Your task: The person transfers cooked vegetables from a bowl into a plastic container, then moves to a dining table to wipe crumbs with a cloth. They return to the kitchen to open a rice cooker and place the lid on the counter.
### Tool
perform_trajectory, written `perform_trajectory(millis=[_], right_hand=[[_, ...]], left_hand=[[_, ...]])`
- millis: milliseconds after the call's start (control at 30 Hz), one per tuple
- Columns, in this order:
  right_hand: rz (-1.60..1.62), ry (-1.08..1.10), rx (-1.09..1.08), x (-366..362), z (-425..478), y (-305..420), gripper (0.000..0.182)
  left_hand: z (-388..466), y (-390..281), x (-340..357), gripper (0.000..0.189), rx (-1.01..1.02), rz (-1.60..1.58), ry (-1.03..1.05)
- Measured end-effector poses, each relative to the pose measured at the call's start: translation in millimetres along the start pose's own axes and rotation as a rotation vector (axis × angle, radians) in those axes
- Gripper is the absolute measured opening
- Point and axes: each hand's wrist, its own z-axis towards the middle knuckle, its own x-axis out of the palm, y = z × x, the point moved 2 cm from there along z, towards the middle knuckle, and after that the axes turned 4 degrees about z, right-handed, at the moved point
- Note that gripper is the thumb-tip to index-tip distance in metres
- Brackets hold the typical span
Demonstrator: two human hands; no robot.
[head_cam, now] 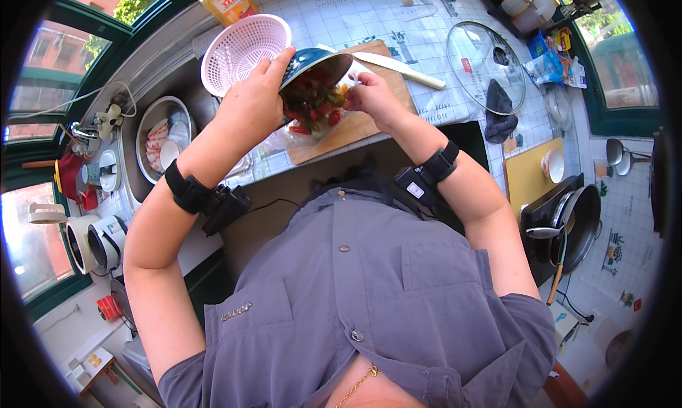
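My left hand (258, 96) grips a blue bowl (306, 59), tipped steeply with its mouth towards me. Chopped red and green peppers (314, 101) lie at its lower rim. Under them is clear plastic film (305, 136), apparently a bag. My right hand (375, 99) pinches what looks like the edge of this plastic, close to the bowl's right rim. Both are above a wooden cutting board (314, 151). A kitchen knife (394, 67) with a pale handle lies across the board's far right edge. Behind my left hand sits a pink plastic colander (242, 45).
At left, a metal basin (186, 109) with pink-and-white pieces stands in the sink (128, 141). A yellow detergent bottle (228, 3) is at the back. A glass lid (482, 61) and dark cloth (500, 115) lie right, beyond a pan (586, 229) on the stove.
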Motion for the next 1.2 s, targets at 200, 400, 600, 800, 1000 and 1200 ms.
perform_trajectory(millis=[200,400,600,800,1000,1200], right_hand=[[0.022,0.002,0.01,-1.2,-2.5,0.3,0.022],[-0.011,0.011,-0.001,2.9,-4.3,3.9,0.028],[-0.057,0.055,0.003,2.0,-1.9,3.5,0.034],[-0.05,0.054,0.014,0.7,-0.8,1.9,0.031],[-0.018,0.0,0.014,6.0,-5.9,5.2,0.026],[-0.01,-0.017,0.011,6.1,-5.7,4.1,0.024]], left_hand=[[-2.9,-1.6,0.7,0.067,0.006,0.007,-0.01],[-5.3,-6.7,-0.8,0.066,0.026,0.018,-0.011],[-5.8,-4.3,-0.6,0.066,0.006,-0.006,-0.011],[-10.0,-7.9,-6.1,0.065,0.005,-0.034,-0.004],[-14.1,-8.6,-9.6,0.064,0.013,-0.047,-0.052],[-9.7,-2.4,-20.6,0.062,-0.037,-0.206,-0.055]])
